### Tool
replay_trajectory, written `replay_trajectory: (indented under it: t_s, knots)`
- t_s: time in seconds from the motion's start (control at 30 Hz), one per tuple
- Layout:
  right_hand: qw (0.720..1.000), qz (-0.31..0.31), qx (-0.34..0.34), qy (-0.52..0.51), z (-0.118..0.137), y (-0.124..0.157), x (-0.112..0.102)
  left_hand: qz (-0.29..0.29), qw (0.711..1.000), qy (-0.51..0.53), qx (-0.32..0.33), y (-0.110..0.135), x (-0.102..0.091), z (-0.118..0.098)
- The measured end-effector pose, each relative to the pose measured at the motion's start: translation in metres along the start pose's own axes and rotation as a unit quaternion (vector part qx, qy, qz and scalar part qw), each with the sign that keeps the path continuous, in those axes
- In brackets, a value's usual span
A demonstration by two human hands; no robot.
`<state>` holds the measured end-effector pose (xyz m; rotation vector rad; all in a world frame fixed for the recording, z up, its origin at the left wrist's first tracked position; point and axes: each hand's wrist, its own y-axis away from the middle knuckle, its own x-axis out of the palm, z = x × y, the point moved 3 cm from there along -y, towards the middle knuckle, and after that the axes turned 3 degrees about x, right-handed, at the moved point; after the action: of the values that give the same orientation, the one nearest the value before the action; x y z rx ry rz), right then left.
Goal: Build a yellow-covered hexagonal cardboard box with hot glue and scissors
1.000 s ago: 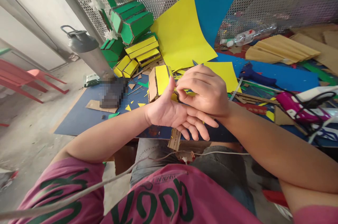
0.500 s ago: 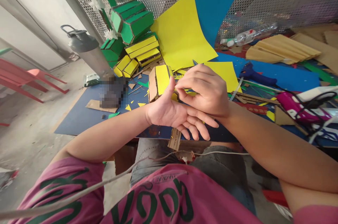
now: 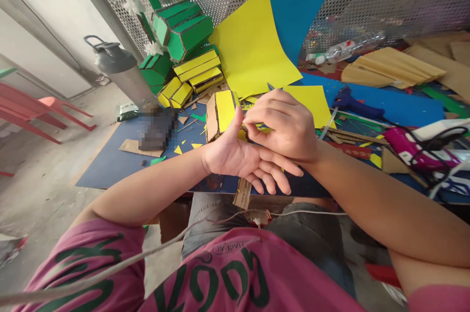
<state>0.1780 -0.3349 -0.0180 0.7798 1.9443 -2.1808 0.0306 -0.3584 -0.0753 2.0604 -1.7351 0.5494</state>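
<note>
My left hand [image 3: 244,157] lies palm up over the table's front edge, fingers spread and nothing on the palm. Just above it, my right hand [image 3: 284,126] is closed, thumb and forefinger pinched together near my left thumb. Whatever the pinch holds, if anything, is too small or hidden to make out. A thin dark bluish tip [image 3: 270,86] shows behind the right knuckles; I cannot tell whether it is in the hand. Behind my left thumb sits a yellow-covered cardboard piece [image 3: 224,108] with a bare brown side, partly hidden by the hands.
Yellow blocks [image 3: 196,66] and green blocks [image 3: 191,40] are stacked at the back left beside a grey bottle [image 3: 119,67]. A yellow sheet [image 3: 253,47] leans behind. To the right are a blue glue gun [image 3: 358,104], a magenta tool [image 3: 407,148] with a cord, and cardboard pieces [image 3: 389,69].
</note>
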Motion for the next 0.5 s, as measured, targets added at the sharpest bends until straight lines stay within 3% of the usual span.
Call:
replay_trajectory:
  t_s: [0.5]
  knots:
    - [1.000,-0.012,0.015,-0.020,0.0008,0.0018,-0.0002,-0.007,1.000,-0.016,-0.023,-0.0015,0.0005,0.0024]
